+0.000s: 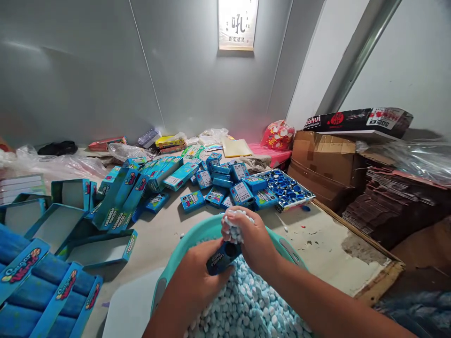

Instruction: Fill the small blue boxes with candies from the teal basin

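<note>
Head view: the right hand point(256, 240) is curled around a heaped handful of pale candies point(235, 227), with some showing between thumb and fingers. Just below and touching it, the left hand point(199, 270) grips a small dark blue box point(221, 259) lettered "CARAMELO MACIZO", thumb on the near side and fingers around the back. The box is tilted, its upper end close under the candies; the fingers partly cover that end, so I cannot tell whether any have gone inside. Both hands are over a turquoise basin point(192, 230), filled with loose white and light-blue candies point(243, 295).

Beyond the basin's far rim, small blue boxes point(214, 180) lie in a loose pile on the table point(324, 249). To the right of the pile, a tray point(301, 203) holds many round blue pieces. On the left are long open blue cartons point(104, 251), some leaning on one another, and nearest the person, a group of large blue display boxes point(52, 286). A white panel point(132, 305) is beside the basin's left side.

Farther out, a red patterned bag point(278, 135) sits at the back, brown cardboard boxes point(319, 162) stand to the right, and a lettered scroll point(238, 26) hangs on the grey wall point(88, 70).
</note>
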`<state>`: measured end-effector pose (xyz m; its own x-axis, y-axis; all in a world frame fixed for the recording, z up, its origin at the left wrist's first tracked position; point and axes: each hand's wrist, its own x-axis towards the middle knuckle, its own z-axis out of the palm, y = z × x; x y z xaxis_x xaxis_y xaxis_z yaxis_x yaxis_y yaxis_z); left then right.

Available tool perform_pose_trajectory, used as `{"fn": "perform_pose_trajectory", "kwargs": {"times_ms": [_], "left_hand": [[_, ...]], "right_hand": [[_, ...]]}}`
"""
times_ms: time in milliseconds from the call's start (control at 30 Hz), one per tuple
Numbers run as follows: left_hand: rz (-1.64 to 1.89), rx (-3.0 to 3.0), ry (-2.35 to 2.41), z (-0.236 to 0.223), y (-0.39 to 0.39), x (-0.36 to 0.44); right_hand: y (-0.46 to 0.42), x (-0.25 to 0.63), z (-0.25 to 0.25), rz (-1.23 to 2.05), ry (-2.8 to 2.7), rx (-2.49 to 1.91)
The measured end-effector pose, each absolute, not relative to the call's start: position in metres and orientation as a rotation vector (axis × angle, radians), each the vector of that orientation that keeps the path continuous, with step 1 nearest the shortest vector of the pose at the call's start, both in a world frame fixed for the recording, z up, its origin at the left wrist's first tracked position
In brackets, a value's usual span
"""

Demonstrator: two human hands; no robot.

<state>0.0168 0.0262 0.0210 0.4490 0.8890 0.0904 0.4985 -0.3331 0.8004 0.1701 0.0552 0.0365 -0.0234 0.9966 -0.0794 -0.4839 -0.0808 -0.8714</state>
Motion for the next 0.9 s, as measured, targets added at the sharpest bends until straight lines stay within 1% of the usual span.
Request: {"fn": "perform_pose_trajectory", "kwargs": {"times_ms": [267, 433, 733, 900], "left_hand": [[0.670, 1.950, 1.277, 0.021, 0.015, 0.015], [0.565, 1.986, 1.322, 0.019, 0.018, 0.016], [0.599, 1.940, 1.209, 0.007, 0.019, 0.008], [0.573, 2.066, 1.264, -0.001, 0.015, 0.004]], "right_hand": [[0.050, 0.167, 0.029, 1.483, -0.813, -0.770], [0.052, 0.166, 0.028, 1.487, -0.832, -0.755], [0.049, 0.170, 0.024, 1.374, -1.043, -0.726], [0.047, 0.171, 0.025, 1.420, -1.046, -0.716]]}}
